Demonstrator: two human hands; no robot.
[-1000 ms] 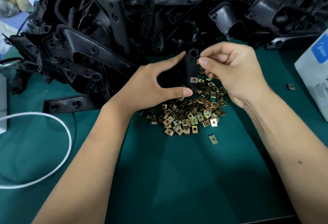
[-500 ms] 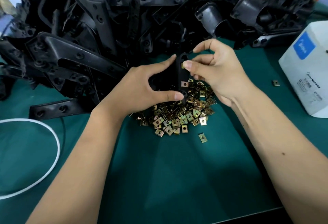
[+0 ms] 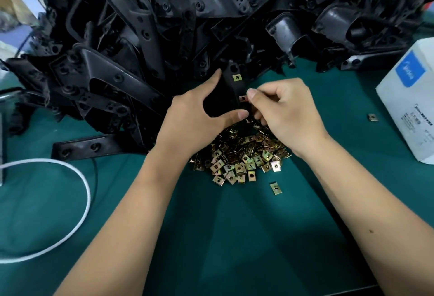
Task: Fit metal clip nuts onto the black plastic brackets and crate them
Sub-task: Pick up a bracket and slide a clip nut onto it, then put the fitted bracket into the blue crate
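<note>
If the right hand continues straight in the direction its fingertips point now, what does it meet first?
The right hand points left; it would probably first meet the clip nut on the black bracket that the left hand holds.

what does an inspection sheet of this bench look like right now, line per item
surface: dark green mat, bare patch near the person.
job's things: narrow black plastic bracket held upright, one yellowish clip nut seated high, a second clip nut at its right edge; heap of brass-coloured clip nuts; big pile of black brackets behind.
clutter: white box with blue label; stray nuts and.
grip: left hand holds the bracket; right hand pinches the second nut.
cables: white cord loop, thin black wire beside it.
surroundings: crate, nothing seen.
</note>
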